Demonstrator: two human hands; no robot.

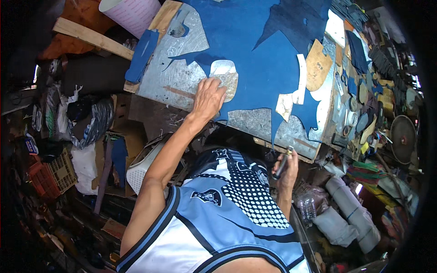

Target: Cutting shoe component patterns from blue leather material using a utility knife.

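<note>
So — left fingers [212,84] half-curled on template [231,83], right fingers [293,164] around tool [282,165].

Single fisheye view, taken from the wearer's head, facing steeply down and slightly forward. Camera is close: the wearer's jersey [255,236] looms largest, below the left hand [210,98]. The workbench [154,75] extends beyond that hand; the right hand [286,167] appears lower, rightward. Outer edges curve.
</note>
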